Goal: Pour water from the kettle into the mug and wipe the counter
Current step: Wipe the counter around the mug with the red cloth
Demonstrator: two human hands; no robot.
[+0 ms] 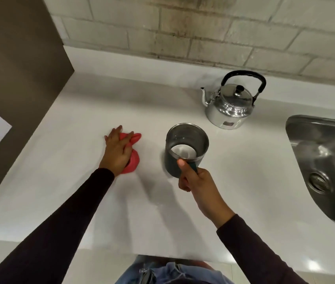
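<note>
A shiny metal kettle (231,108) with a black handle stands upright at the back right of the white counter (101,111), spout pointing left. In front of it is a dark mug (187,147) with a steel inside. My right hand (197,182) grips the mug's handle from the near side. Whether the mug rests on the counter or is slightly lifted I cannot tell. To the left, my left hand (117,150) presses flat on a crumpled red cloth (133,158) lying on the counter.
A steel sink (322,160) with a drain is set into the counter at the right. A brown panel (15,68) with a white paper sheet bounds the left side. A pale brick wall (203,27) runs along the back. The counter's front edge is near my body.
</note>
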